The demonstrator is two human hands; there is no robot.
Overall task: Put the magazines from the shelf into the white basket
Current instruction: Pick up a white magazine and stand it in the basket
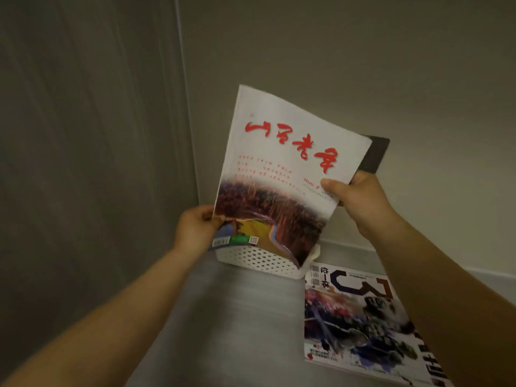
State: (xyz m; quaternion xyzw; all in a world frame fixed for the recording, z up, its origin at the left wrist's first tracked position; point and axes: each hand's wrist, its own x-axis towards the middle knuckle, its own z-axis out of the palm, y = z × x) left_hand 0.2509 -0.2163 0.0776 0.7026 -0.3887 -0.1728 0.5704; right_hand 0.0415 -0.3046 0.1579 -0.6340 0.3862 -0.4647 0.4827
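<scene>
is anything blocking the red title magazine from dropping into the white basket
Nothing visible does. The red-title magazine, held by the left hand and right hand, already has its lower edge at the white basket. The other magazine lies beside the basket, not over it.

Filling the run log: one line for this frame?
left hand: grips red-title magazine | right hand: grips it | magazine: lower edge entering white basket | second magazine: flat beside basket
</scene>
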